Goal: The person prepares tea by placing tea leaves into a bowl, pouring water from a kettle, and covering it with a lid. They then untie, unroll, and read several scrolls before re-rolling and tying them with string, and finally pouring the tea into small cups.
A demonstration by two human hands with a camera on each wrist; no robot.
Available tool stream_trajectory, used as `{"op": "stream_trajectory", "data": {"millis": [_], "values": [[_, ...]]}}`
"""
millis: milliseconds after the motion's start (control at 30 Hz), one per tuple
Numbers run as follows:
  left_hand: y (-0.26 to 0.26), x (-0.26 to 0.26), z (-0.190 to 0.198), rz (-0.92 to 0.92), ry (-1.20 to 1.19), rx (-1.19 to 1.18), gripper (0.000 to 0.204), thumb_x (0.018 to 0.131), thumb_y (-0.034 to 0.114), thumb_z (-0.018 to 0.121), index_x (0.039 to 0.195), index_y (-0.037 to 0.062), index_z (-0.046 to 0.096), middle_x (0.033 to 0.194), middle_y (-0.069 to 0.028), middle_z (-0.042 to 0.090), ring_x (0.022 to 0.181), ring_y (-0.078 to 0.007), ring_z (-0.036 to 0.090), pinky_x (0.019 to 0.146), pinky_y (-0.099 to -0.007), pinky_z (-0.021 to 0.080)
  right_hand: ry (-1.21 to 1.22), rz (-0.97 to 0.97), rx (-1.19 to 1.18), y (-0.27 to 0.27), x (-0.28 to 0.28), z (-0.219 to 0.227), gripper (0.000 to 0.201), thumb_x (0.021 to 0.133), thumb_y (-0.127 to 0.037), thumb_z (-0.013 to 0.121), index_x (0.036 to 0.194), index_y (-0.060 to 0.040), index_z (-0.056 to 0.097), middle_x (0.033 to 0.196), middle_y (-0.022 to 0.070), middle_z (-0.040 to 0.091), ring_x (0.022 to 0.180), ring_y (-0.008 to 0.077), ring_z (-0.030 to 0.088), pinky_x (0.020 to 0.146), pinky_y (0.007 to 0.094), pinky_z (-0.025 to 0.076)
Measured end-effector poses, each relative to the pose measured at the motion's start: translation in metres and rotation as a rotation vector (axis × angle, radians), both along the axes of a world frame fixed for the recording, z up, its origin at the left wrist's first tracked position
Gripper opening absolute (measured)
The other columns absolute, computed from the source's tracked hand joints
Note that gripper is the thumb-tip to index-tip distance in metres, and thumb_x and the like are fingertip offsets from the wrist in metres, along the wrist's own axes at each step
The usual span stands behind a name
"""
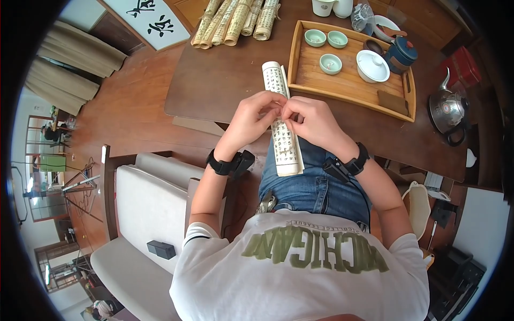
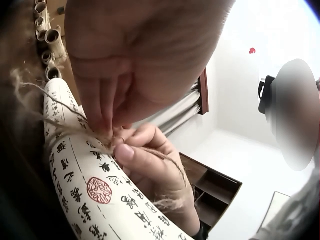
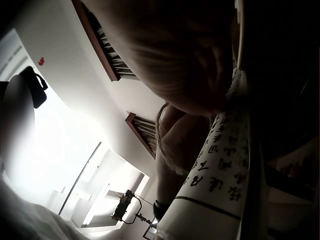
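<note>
A rolled paper scroll [image 1: 285, 150] covered in black handwritten characters lies across the table edge and over the person's lap. Twine [image 2: 65, 130] runs around its middle, with frayed loose ends. The left hand [image 1: 252, 116] bends over the scroll from the left, fingertips pinching the twine at the roll. From the other side the right hand [image 1: 316, 119] meets it, thumb and forefinger pinching the twine. A red seal mark [image 2: 99, 190] shows on the paper in the left wrist view. The right wrist view is dark around the fingers.
Several tied scrolls [image 1: 235, 24] lie at the table's far left. Right of the hands, a wooden tray [image 1: 348, 96] bears green cups [image 1: 331, 64], a white lidded bowl [image 1: 373, 67] and a blue canister [image 1: 401, 55]. A steel kettle [image 1: 448, 109] stands farther right. A cushioned seat [image 1: 144, 203] is at left.
</note>
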State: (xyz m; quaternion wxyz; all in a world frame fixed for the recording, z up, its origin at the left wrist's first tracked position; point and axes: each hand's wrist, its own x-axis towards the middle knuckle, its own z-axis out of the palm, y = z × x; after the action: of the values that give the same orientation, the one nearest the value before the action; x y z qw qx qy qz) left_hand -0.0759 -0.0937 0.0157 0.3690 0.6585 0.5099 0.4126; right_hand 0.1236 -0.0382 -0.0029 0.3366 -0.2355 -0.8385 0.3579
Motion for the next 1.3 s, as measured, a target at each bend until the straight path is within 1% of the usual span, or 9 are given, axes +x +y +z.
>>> {"op": "stream_trajectory", "data": {"millis": [67,167,267,333,433,733,833,1067,1300], "values": [[0.001,0.002,0.004,0.005,0.03,-0.035,0.024,0.092,-0.007,0.064,0.115,-0.0036,0.068,0.107,-0.0141,0.072,0.098,-0.0227,0.074,0.087,-0.0347,0.06,-0.05,-0.046,0.285,-0.001,-0.002,0.0,0.014,0.078,-0.001,0.074,0.085,-0.0046,0.062,0.083,0.0071,0.063,0.07,0.022,0.067,0.062,0.0333,0.053],[0.001,-0.001,0.004,-0.008,0.082,-0.066,0.025,0.091,-0.007,0.065,0.116,-0.0039,0.069,0.105,-0.0143,0.073,0.096,-0.0218,0.074,0.087,-0.0343,0.06,-0.047,-0.078,0.605,-0.003,-0.007,0.007,0.015,0.077,-0.008,0.072,0.083,-0.0094,0.058,0.082,0.0042,0.06,0.075,0.0214,0.067,0.063,0.037,0.054],[0.001,-0.005,0.003,-0.035,0.074,-0.054,0.025,0.091,-0.007,0.066,0.116,-0.0038,0.07,0.103,-0.0147,0.074,0.094,-0.0211,0.073,0.085,-0.0341,0.06,-0.06,-0.106,0.683,-0.006,-0.008,0.004,0.014,0.077,-0.008,0.07,0.085,-0.011,0.058,0.084,0.0026,0.059,0.077,0.0186,0.067,0.064,0.0345,0.054],[0.0,-0.008,0.005,-0.059,0.041,-0.045,0.024,0.091,-0.005,0.068,0.115,-0.0031,0.071,0.103,-0.0148,0.074,0.091,-0.0214,0.073,0.083,-0.0338,0.06,-0.045,-0.124,0.695,-0.007,-0.008,0.001,0.013,0.078,-0.008,0.069,0.085,-0.011,0.059,0.083,0.0024,0.058,0.076,0.0182,0.066,0.063,0.0336,0.054],[-0.001,-0.006,0.012,-0.036,0.192,0.064,0.021,0.091,-0.003,0.07,0.112,-0.0024,0.072,0.1,-0.0136,0.075,0.088,-0.022,0.073,0.081,-0.0335,0.06,-0.038,-0.15,0.703,-0.007,-0.006,0.001,0.012,0.078,-0.009,0.069,0.086,-0.0108,0.06,0.082,0.0022,0.058,0.075,0.0178,0.066,0.062,0.0327,0.053],[0.001,-0.008,0.0,-0.007,0.101,0.015,0.019,0.086,-0.002,0.071,0.104,-0.001,0.075,0.093,-0.0092,0.074,0.087,-0.0169,0.07,0.081,-0.0309,0.056,-0.048,-0.146,0.695,-0.003,0.0,-0.001,0.011,0.078,-0.008,0.07,0.087,-0.0091,0.063,0.082,0.0024,0.059,0.075,0.0182,0.065,0.063,0.0323,0.053],[0.003,-0.01,0.0,0.034,0.145,0.004,0.014,0.083,0.001,0.072,0.096,-0.0012,0.073,0.087,-0.0077,0.071,0.08,-0.0162,0.066,0.076,-0.0311,0.054,-0.046,-0.133,0.688,-0.003,0.0,-0.002,0.012,0.077,-0.009,0.07,0.088,-0.0088,0.064,0.082,0.0027,0.06,0.076,0.0185,0.066,0.063,0.0324,0.052],[0.001,-0.009,0.002,0.132,0.354,0.212,0.008,0.077,-0.001,0.069,0.085,-0.0003,0.065,0.079,-0.0107,0.063,0.074,-0.0246,0.062,0.069,-0.0356,0.054,-0.062,-0.138,0.648,-0.007,0.004,-0.006,0.012,0.08,-0.011,0.079,0.081,-0.0075,0.068,0.078,0.0038,0.063,0.071,0.0211,0.066,0.06,0.034,0.052],[-0.004,-0.014,-0.002,0.151,0.446,0.286,0.009,0.077,-0.001,0.069,0.084,-0.0001,0.064,0.081,-0.0106,0.063,0.077,-0.0266,0.063,0.069,-0.0378,0.054,-0.053,-0.139,0.594,-0.011,0.016,-0.013,0.012,0.086,-0.013,0.074,0.08,-0.0099,0.064,0.075,0.0042,0.06,0.065,0.0214,0.064,0.057,0.0347,0.05]]}}
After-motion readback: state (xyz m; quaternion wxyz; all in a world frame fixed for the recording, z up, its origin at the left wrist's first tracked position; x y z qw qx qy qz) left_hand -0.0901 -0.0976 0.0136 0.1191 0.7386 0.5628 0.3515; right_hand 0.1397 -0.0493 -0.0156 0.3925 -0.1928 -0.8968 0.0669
